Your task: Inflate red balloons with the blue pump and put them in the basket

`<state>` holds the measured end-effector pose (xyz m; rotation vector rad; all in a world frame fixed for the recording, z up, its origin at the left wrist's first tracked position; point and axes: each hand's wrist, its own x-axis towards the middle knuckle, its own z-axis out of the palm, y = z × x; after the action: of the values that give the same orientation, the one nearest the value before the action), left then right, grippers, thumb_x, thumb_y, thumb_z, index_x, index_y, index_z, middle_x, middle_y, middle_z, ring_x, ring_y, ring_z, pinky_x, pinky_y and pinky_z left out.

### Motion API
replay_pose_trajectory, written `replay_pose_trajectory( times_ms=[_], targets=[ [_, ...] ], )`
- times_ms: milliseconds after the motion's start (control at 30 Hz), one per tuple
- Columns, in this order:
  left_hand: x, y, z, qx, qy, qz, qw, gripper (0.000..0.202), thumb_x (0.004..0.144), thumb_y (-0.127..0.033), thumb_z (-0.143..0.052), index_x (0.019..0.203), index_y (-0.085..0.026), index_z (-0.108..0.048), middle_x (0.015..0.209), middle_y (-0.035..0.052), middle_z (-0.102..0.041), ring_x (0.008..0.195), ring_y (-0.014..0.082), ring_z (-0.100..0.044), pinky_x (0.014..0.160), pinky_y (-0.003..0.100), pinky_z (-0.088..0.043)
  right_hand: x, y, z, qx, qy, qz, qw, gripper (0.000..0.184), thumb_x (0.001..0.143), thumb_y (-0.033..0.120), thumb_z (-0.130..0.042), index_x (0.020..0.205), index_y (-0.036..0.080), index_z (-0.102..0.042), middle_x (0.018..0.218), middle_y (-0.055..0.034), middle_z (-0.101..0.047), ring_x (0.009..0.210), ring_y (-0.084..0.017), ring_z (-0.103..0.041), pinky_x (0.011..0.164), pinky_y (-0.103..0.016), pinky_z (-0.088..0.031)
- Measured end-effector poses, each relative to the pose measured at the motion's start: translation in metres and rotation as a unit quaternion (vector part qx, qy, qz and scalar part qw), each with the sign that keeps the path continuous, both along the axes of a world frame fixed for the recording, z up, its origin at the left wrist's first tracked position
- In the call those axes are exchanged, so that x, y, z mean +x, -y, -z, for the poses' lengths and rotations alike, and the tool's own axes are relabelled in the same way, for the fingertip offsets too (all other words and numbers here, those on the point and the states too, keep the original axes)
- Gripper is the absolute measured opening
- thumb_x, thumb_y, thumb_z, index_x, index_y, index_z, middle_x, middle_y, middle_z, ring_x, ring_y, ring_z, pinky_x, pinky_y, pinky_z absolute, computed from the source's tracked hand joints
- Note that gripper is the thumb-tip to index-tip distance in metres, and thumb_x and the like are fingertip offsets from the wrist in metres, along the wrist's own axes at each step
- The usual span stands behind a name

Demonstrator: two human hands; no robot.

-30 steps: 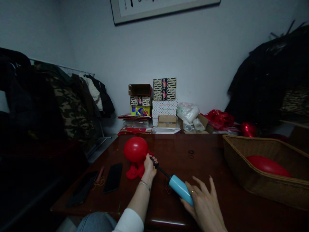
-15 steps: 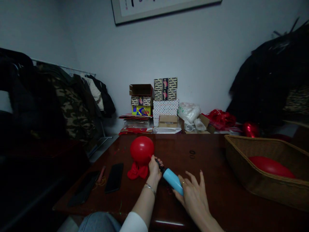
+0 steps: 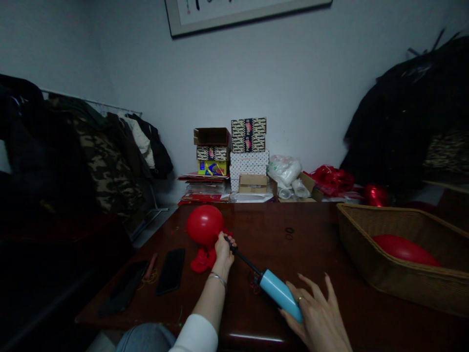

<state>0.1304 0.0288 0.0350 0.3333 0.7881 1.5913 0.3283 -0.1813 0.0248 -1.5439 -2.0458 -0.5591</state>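
Entry, head view. Work in hand: filling a balloon with a hand pump.

Left hand [image 3: 223, 248]: closed in a fist around the neck of the round red rubber balloon [image 3: 204, 225], pinching it onto the tip of the thin black pump rod [image 3: 246, 262]. The balloon sits at 10 o'clock from that hand, on or just above the dark red wooden tabletop [image 3: 311, 239]; cannot tell which.

Right hand [image 3: 319, 320]: loosely cupped over the near end of the light-blue plastic hand pump [image 3: 280, 295], with the fingers half-spread, not curled tight. The barrel lies at 4 o'clock from the left hand, and the rod is drawn well out.

Status, judged: the balloon is round but small, smaller than the large red inflated balloon [image 3: 403, 248] lying in the woven wicker basket [image 3: 399, 288] at 3 o'clock on the tabletop. Filling looks partly done; more air and tying off appear to be left. A heap of limp red balloons [image 3: 201, 261] at 8 o'clock, just beside the left hand, looks like unfilled stock.

Also noted: flat black phone [image 3: 171, 270] at 9 o'clock from the left hand; stacked patterned cardboard boxes [image 3: 248, 146] at 12 o'clock, past the far edge
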Motion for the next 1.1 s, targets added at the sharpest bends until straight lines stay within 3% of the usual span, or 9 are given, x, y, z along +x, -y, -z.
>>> replay_pose_trajectory(
  times_ms=[333,600,833,1100],
  targets=[
    [-0.002,-0.002,-0.004,0.008,0.027,0.008,1.000,0.021,0.087,-0.026,-0.049,0.069,-0.017,-0.042,0.050,-0.0048,-0.042,0.037,0.0061,-0.039,0.037,0.016,-0.029,0.005,0.005,-0.002,0.015,0.011,0.014,1.000,0.041,0.079,0.048,-0.058,0.111,0.021,-0.060,0.096,-0.0024,-0.070,0.109,-0.029,-0.054,0.108,-0.061,-0.001],
    [0.009,0.011,-0.003,-0.003,0.022,0.022,1.000,0.023,0.088,-0.028,-0.048,0.068,-0.018,-0.041,0.050,-0.0049,-0.041,0.037,0.0063,-0.038,0.038,0.016,-0.029,-0.020,-0.010,-0.014,-0.018,-0.053,0.045,0.997,0.041,0.070,0.041,-0.068,0.104,0.020,-0.064,0.090,-0.0036,-0.071,0.108,-0.030,-0.054,0.108,-0.060,-0.003],
    [0.026,0.018,0.005,0.008,0.018,0.042,0.999,0.022,0.088,-0.028,-0.047,0.069,-0.019,-0.041,0.050,-0.0049,-0.042,0.038,0.0067,-0.039,0.039,0.017,-0.029,-0.044,-0.032,-0.027,-0.066,-0.053,0.079,0.993,0.039,0.075,0.035,-0.065,0.109,0.016,-0.063,0.089,-0.0076,-0.070,0.112,-0.030,-0.051,0.109,-0.058,-0.002],
    [0.028,0.018,0.010,-0.004,-0.003,0.028,1.000,0.022,0.088,-0.028,-0.047,0.069,-0.019,-0.041,0.049,-0.0047,-0.042,0.037,0.0072,-0.039,0.039,0.018,-0.030,-0.055,-0.040,-0.022,-0.071,-0.058,0.080,0.993,0.043,0.075,0.040,-0.064,0.111,0.016,-0.062,0.089,-0.0083,-0.070,0.112,-0.030,-0.051,0.109,-0.057,-0.002]
  ],
)
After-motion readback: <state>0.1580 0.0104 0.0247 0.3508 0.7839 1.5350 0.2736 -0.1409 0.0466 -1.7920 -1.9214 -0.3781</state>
